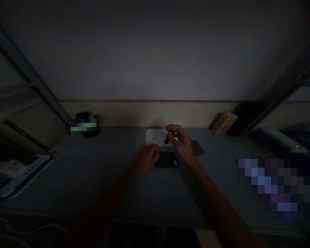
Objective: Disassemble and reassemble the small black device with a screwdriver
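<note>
A dark phone (167,161) with its inner parts exposed lies flat on the grey table, in the middle of the head view. My right hand (182,143) is closed around a small screwdriver (166,141) with a dark handle and a yellow top. Its thin shaft slants down to the phone's left end. My left hand (147,157) rests at that same end, fingers bent around the edge close to the screwdriver's tip. Behind the phone lies a sheet of white paper (150,135) with several tiny dark screws (154,138) on it.
A dark flat panel (197,147) lies right of the phone. A small carton (224,123) stands at the back right against the wall. On the left are a white power strip (33,172) with blue lights and a blurred dark object (84,124). A pixelated item (268,187) lies right.
</note>
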`<move>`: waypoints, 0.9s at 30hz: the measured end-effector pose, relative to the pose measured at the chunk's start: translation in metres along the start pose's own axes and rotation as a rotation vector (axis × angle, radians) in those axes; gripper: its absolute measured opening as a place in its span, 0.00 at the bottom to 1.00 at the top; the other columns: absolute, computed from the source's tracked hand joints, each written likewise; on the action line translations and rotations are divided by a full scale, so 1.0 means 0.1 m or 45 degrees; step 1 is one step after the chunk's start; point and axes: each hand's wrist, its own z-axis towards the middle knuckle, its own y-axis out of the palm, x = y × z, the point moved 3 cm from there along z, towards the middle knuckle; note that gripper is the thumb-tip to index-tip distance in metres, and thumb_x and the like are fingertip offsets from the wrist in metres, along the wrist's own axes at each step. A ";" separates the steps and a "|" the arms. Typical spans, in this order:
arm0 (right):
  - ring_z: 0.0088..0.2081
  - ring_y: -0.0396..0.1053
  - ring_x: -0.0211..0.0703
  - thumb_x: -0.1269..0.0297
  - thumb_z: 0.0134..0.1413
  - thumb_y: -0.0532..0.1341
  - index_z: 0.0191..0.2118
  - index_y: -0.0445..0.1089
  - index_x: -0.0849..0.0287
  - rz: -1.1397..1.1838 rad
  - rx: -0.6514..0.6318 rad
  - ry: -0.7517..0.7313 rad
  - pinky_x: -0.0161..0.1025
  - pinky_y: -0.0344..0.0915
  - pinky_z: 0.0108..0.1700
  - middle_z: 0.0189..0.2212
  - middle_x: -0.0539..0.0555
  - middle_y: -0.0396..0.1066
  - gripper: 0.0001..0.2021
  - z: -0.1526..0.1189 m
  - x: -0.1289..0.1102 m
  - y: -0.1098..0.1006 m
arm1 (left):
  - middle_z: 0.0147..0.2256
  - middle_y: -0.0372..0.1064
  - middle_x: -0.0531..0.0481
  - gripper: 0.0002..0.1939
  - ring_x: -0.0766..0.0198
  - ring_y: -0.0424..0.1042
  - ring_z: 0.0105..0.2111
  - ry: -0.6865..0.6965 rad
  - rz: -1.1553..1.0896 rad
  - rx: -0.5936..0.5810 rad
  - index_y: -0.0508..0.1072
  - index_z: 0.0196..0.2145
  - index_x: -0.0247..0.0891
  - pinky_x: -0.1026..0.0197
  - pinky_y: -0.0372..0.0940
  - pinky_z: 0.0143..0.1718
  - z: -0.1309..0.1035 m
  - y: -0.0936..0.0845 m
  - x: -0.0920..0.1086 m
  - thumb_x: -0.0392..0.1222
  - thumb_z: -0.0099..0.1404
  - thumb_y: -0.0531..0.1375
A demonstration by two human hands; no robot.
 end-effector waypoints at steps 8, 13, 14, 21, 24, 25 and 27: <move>0.43 0.73 0.47 0.58 0.67 0.59 0.54 0.74 0.46 0.120 -0.061 0.028 0.50 0.72 0.47 0.43 0.53 0.75 0.13 -0.01 0.04 0.02 | 0.41 0.73 0.49 0.10 0.58 0.72 0.41 -0.035 -0.025 0.017 0.69 0.46 0.41 0.58 0.64 0.44 0.00 0.00 0.00 0.32 0.69 0.54; 0.46 0.72 0.49 0.55 0.67 0.60 0.48 0.76 0.46 0.057 -0.007 -0.008 0.48 0.71 0.46 0.46 0.54 0.73 0.10 -0.03 0.03 0.05 | 0.42 0.74 0.48 0.11 0.57 0.72 0.42 -0.007 0.002 0.002 0.69 0.47 0.41 0.57 0.64 0.45 0.00 0.00 0.01 0.31 0.70 0.54; 0.45 0.72 0.48 0.55 0.66 0.62 0.45 0.77 0.46 0.019 0.018 -0.021 0.47 0.71 0.45 0.44 0.53 0.72 0.08 -0.03 0.01 0.05 | 0.42 0.73 0.48 0.11 0.57 0.72 0.42 0.004 0.001 -0.001 0.69 0.47 0.41 0.57 0.64 0.45 0.00 0.00 0.01 0.31 0.70 0.54; 0.45 0.75 0.48 0.53 0.70 0.56 0.56 0.73 0.48 0.205 -0.083 0.063 0.49 0.72 0.48 0.44 0.54 0.76 0.16 -0.02 0.04 0.05 | 0.41 0.72 0.49 0.08 0.58 0.72 0.43 0.017 0.037 -0.026 0.70 0.44 0.41 0.58 0.64 0.46 0.00 -0.01 0.01 0.32 0.71 0.54; 0.46 0.75 0.48 0.52 0.69 0.56 0.51 0.74 0.48 0.213 -0.063 0.105 0.48 0.72 0.46 0.47 0.54 0.76 0.14 -0.01 0.06 0.06 | 0.41 0.72 0.48 0.08 0.58 0.71 0.43 0.026 0.041 -0.033 0.71 0.43 0.41 0.57 0.64 0.46 0.01 -0.01 0.01 0.32 0.71 0.54; 0.43 0.74 0.47 0.52 0.67 0.59 0.49 0.75 0.49 0.175 -0.035 0.113 0.46 0.72 0.45 0.47 0.54 0.76 0.12 -0.01 0.06 0.06 | 0.41 0.72 0.48 0.08 0.58 0.71 0.42 0.026 0.036 -0.032 0.71 0.43 0.40 0.57 0.64 0.46 0.01 -0.01 0.01 0.32 0.71 0.54; 0.38 0.73 0.44 0.54 0.63 0.64 0.44 0.76 0.49 0.100 0.010 0.121 0.44 0.71 0.41 0.44 0.53 0.75 0.09 -0.01 0.05 0.05 | 0.40 0.72 0.48 0.08 0.58 0.71 0.41 0.024 0.027 -0.025 0.71 0.42 0.40 0.58 0.63 0.45 0.01 -0.01 0.02 0.32 0.71 0.54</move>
